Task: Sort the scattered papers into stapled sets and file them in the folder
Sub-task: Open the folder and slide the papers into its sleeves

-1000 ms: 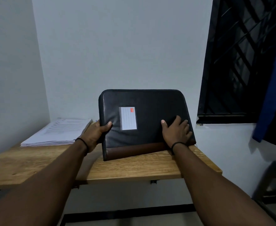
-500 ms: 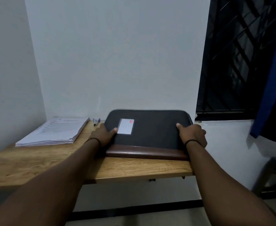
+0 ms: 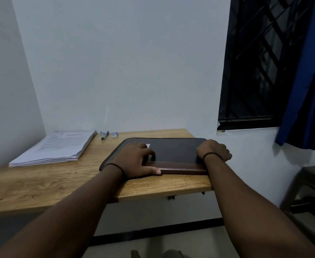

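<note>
Hands (image 3: 134, 161) grip flat black, brown-edged folder (image 3: 175, 152).

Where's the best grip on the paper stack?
Likely the stack's near right corner, from the right: its sheet edges fan open there, giving fingers a gap, and bare table lies beside it. Both hands are on the folder.

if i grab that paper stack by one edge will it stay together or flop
The paper stack would probably sag and fan out: its sheets already splay unevenly at the near corner, and no clip or staple shows. It looks thick, so likely heavy for one hand. Sliding it on the smooth table seems safer.
</note>
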